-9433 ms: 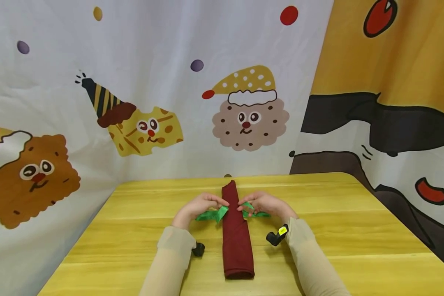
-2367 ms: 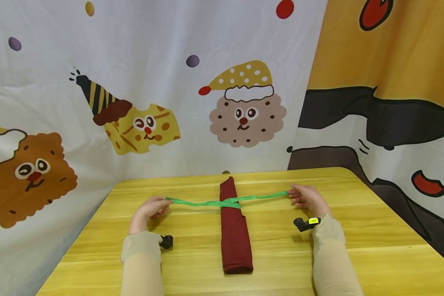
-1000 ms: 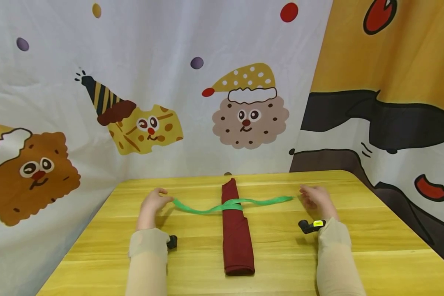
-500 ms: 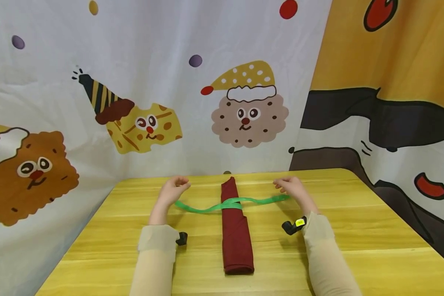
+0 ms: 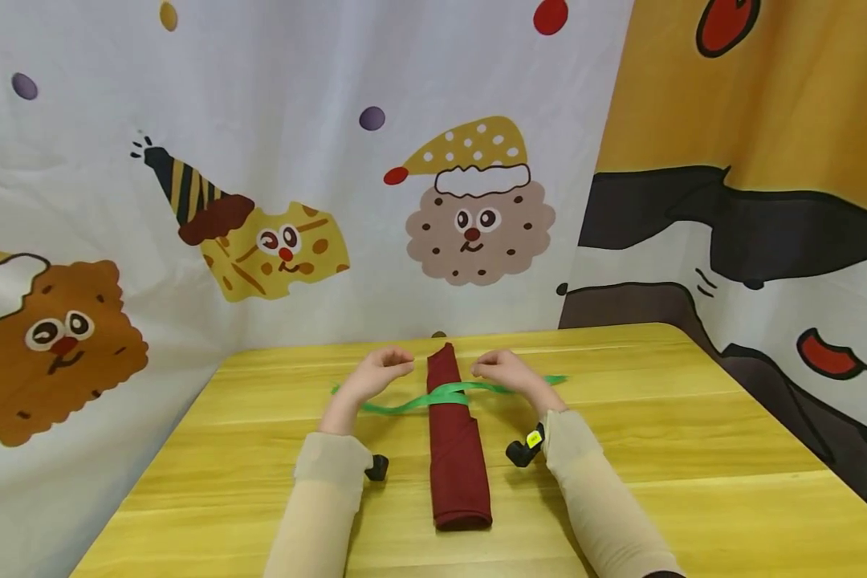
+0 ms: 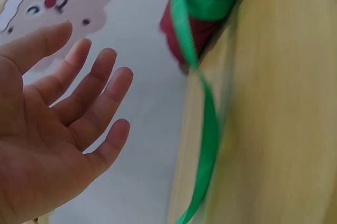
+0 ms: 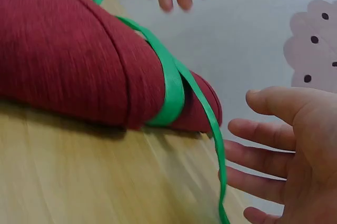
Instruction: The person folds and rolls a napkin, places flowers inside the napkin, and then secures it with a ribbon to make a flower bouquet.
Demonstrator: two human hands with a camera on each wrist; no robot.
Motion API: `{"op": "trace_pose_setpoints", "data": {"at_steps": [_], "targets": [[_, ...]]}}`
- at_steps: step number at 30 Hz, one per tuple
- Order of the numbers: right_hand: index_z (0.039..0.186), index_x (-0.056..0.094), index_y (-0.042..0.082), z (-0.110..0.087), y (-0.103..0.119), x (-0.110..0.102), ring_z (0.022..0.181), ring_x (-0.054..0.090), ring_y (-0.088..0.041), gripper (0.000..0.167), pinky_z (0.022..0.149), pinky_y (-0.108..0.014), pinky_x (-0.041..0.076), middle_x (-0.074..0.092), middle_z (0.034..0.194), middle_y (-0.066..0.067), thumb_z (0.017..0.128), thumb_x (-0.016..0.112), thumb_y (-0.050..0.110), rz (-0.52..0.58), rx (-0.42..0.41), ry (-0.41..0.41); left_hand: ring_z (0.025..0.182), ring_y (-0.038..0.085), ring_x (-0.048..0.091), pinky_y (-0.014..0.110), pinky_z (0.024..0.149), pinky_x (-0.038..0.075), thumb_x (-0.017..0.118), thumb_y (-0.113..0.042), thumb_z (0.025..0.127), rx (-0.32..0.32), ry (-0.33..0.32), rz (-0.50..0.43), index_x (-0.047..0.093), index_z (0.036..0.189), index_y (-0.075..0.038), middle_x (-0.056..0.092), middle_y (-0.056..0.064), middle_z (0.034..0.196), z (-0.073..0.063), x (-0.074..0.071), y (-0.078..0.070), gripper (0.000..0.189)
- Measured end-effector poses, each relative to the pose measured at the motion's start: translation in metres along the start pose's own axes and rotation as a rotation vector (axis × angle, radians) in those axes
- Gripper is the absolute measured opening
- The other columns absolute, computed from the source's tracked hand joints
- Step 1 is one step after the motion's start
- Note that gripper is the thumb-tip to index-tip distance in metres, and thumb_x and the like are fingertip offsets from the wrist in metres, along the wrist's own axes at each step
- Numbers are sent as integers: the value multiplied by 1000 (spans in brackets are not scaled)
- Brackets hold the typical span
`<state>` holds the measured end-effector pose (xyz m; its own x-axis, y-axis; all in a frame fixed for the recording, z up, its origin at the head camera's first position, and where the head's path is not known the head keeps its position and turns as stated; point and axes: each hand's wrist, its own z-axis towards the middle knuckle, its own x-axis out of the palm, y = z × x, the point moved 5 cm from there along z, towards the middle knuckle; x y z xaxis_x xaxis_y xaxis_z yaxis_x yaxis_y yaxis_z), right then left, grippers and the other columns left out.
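A dark red rolled cloth (image 5: pixel 461 474) lies lengthwise on the table, its narrow pointed end away from me. Round its upper part goes a green ribbon (image 5: pixel 449 394), crossed over itself on top, with one loose tail out to each side. My left hand (image 5: pixel 376 376) is raised left of the roll's far end, its fingers (image 6: pixel 100 95) spread and loosely bent around nothing. Opposite it, my right hand (image 5: pixel 514 373) hovers above the right ribbon tail, fingers (image 7: pixel 258 153) apart and relaxed. Both palms face the roll, and neither hand holds anything.
The yellow wood-grain table (image 5: pixel 657 482) reaches back to a white curtain (image 5: pixel 296 104) printed with cartoon cookies and cheese. Orange and black printing covers the curtain's right part. Small black cameras (image 5: pixel 523 451) sit on both wrists.
Earlier both hands pulled the green ribbon's ends outward, tightening it round the roll. They then let go, and both have risen and moved inward toward the roll's far end. The tails lie slack.
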<state>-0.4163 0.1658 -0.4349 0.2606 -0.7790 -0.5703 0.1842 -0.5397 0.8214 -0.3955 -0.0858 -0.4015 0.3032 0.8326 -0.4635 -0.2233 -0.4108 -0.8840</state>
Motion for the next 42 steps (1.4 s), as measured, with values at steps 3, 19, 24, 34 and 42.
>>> {"op": "trace_pose_setpoints", "data": {"at_steps": [3,19,24,34,42], "targets": [[116,66,-3,4,5,12,98,62,-24,32,86,-41,49,67,108,-12,99,56,23,0,-19,31,109,27,55,47,95,43,59,-21,98,1,35,-1,61,117,-3,61,8,114,4,12,1,26],[102,67,2,2,0,32,82,59,-18,24,73,-34,49,64,91,-4,97,59,24,-1,-58,-11,96,23,58,39,79,47,65,-22,94,-106,157,117,60,114,-5,61,9,106,6,46,10,28],[102,70,4,1,0,29,85,57,-17,24,75,-35,47,65,94,-3,96,61,25,-44,-33,-31,89,21,57,38,76,47,65,-23,94,-110,176,151,59,116,-4,60,9,104,3,45,7,29],[96,73,7,-4,3,24,87,59,-18,17,78,-36,48,68,94,-2,94,62,20,-35,-84,20,80,18,51,33,69,43,70,-22,90,-65,175,191,67,96,-7,61,3,97,2,44,4,16],[94,74,9,-4,11,20,87,57,-17,18,76,-35,46,69,98,-2,94,63,22,-20,-156,20,80,17,50,33,69,42,65,-19,94,-17,184,186,70,92,-9,63,0,92,1,43,-8,11]]}}
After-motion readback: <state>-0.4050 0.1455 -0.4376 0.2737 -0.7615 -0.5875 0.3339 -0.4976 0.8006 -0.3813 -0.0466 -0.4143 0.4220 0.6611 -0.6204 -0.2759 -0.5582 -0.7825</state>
